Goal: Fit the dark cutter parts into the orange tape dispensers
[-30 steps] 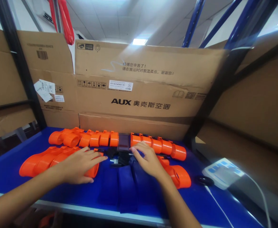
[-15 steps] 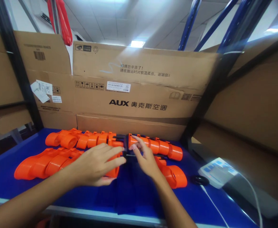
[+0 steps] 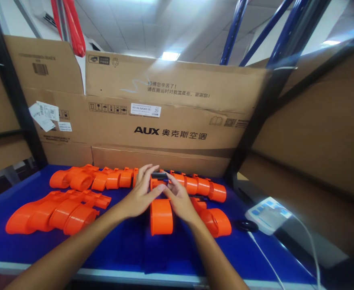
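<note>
In the middle of the blue table (image 3: pixel 125 241), an orange plastic part with a broad ring (image 3: pixel 161 217) is held between both hands. A black piece (image 3: pixel 159 175) sits at its upper end, between my fingertips. My left hand (image 3: pixel 140 195) grips the part from the left, thumb across its upper section. From the right, my right hand (image 3: pixel 178 198) closes on it, its thumb near the left thumb. The fingers hide much of the join between the orange part and the black piece. Behind the hands runs a row of similar orange rings (image 3: pixel 203 186).
More orange parts lie in rows at front left (image 3: pixel 59 215), back left (image 3: pixel 107 180) and front right (image 3: pixel 217 221). A white device (image 3: pixel 269 215) with a cable and a black oval object (image 3: pixel 247 225) is on the right. Cardboard (image 3: pixel 171 153) walls the back.
Both hands have come together at the centre. The orange ring part, earlier under my left hand, is now between them with a black piece at its top. The view has shifted slightly.
</note>
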A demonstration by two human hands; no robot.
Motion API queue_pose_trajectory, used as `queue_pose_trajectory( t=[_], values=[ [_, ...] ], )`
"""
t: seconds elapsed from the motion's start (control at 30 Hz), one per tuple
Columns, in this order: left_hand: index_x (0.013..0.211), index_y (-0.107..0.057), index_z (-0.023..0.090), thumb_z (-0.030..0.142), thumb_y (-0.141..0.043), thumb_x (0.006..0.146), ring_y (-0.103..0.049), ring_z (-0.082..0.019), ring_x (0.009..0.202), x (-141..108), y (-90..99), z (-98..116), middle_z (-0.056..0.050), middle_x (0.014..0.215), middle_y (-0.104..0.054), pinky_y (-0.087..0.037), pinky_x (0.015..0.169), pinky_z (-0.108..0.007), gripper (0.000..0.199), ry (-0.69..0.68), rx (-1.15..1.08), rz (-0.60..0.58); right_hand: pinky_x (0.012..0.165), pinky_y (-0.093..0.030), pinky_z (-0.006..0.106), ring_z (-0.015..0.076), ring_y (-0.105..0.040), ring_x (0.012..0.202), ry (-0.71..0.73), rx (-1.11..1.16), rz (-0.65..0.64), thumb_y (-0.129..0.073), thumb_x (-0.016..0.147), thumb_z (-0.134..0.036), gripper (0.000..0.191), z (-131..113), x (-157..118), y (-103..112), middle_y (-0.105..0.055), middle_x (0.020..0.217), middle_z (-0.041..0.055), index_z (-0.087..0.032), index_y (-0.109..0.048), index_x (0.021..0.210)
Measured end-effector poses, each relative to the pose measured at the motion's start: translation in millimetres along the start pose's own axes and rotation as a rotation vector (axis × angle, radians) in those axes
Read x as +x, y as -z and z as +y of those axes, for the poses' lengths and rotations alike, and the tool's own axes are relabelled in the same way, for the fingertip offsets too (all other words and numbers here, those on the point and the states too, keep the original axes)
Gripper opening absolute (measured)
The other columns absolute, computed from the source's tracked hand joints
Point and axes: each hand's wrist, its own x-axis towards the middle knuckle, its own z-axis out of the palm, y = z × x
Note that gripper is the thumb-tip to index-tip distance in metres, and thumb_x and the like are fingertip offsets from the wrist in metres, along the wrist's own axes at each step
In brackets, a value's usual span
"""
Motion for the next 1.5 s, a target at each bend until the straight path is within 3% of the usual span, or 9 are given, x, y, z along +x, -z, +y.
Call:
queue_pose_trajectory(
  t=[0.1, 0.2, 0.3, 0.5, 0.73, 0.87, 1.0, 1.33, 1.5],
  values=[
    [0.15, -0.039, 0.033, 0.049, -0.052, 0.099, -0.04, -0.028, 0.142, 4, -18.5, -19, -0.011, 0.147, -0.042, -0.031, 0.119, -0.05, 0.055, 0.19, -0.19, 0.134, 0.106, -0.047, 0.044, 0.0227, -0.066, 0.109, -0.005, 0.064, 0.002, -0.072, 0.089, -0.044, 0.062, 4, 0, -3, -0.07, 0.121, 0.008, -0.028, -0.05, 0.145],
    [0.146, -0.044, 0.028, 0.048, -0.059, 0.094, -0.049, -0.028, 0.134, 5, -27.2, -30, -0.01, 0.14, -0.053, -0.037, 0.115, -0.045, 0.057, 0.286, -0.413, 0.191, 0.089, -0.052, 0.035, 0.0173, -0.066, 0.086, -0.039, 0.064, 0.04, -0.073, 0.088, -0.043, 0.066, 10, 0, -3, -0.071, 0.097, 0.0035, -0.025, -0.048, 0.147],
    [0.133, -0.058, 0.024, 0.046, -0.065, 0.09, -0.055, -0.028, 0.128, 3, -27.6, -34, -0.009, 0.131, -0.063, -0.04, 0.111, -0.041, 0.049, 0.307, -0.57, 0.212, 0.068, -0.048, 0.026, 0.0127, -0.057, 0.065, -0.088, 0.019, 0.089, -0.073, 0.086, -0.042, 0.063, 14, -1, -1, -0.063, 0.074, -0.0027, -0.021, -0.053, 0.142],
    [0.128, -0.065, 0.02, 0.041, -0.075, 0.083, -0.064, -0.028, 0.118, -2, -24.3, -40, -0.011, 0.124, -0.071, -0.046, 0.105, -0.04, 0.051, 0.301, -0.622, 0.256, 0.054, -0.042, 0.023, 0.0113, -0.051, 0.056, -0.156, -0.118, 0.125, -0.068, 0.085, -0.038, 0.035, 18, -3, -2, -0.06, 0.068, -0.0026, -0.015, -0.068, 0.112],
    [0.132, -0.065, 0.019, 0.039, -0.077, 0.082, -0.066, -0.028, 0.114, -7, -20.2, -43, -0.011, 0.119, -0.074, -0.05, 0.1, -0.038, 0.056, 0.316, -0.602, 0.256, 0.057, -0.051, 0.026, 0.0144, -0.059, 0.055, -0.136, -0.291, 0.077, -0.062, 0.084, -0.031, 0.021, 18, -7, -1, -0.063, 0.063, -0.0023, -0.017, -0.068, 0.098],
    [0.135, -0.063, 0.017, 0.039, -0.077, 0.082, -0.068, -0.027, 0.109, -8, -21.0, -42, -0.011, 0.115, -0.075, -0.051, 0.098, -0.038, 0.059, 0.316, -0.593, 0.231, 0.053, -0.046, 0.022, 0.0126, -0.055, 0.052, -0.106, -0.346, 0.075, -0.057, 0.078, -0.021, 0.007, 12, -8, -3, -0.056, 0.057, -0.0047, -0.018, -0.063, 0.08],
    [0.134, -0.064, 0.017, 0.04, -0.077, 0.082, -0.068, -0.028, 0.11, -7, -22.7, -39, -0.01, 0.113, -0.075, -0.051, 0.099, -0.038, 0.058, 0.317, -0.563, 0.241, 0.049, -0.038, 0.02, 0.0106, -0.048, 0.052, -0.073, -0.401, 0.089, -0.054, 0.077, -0.021, 0.008, 7, -7, -2, -0.05, 0.058, -0.0048, -0.018, -0.059, 0.071],
    [0.128, -0.068, 0.017, 0.041, -0.078, 0.081, -0.064, -0.03, 0.12, -5, -23.3, -36, -0.011, 0.114, -0.075, -0.049, 0.103, -0.04, 0.054, 0.339, -0.612, 0.274, 0.048, -0.034, 0.02, 0.0116, -0.044, 0.054, -0.04, -0.461, 0.12, -0.054, 0.08, -0.027, 0.015, 11, -7, -1, -0.049, 0.058, -0.0034, -0.018, -0.061, 0.071],
    [0.122, -0.07, 0.02, 0.047, -0.079, 0.079, -0.069, -0.026, 0.11, -7, -26.0, -36, -0.009, 0.121, -0.073, -0.055, 0.09, -0.033, 0.051, 0.478, -0.853, 0.37, 0.055, -0.042, 0.021, 0.0124, -0.051, 0.057, 0.012, -0.46, 0.138, -0.06, 0.082, -0.028, 0.021, 15, -3, -2, -0.056, 0.064, -0.0031, -0.016, -0.069, 0.096]
  ],
)
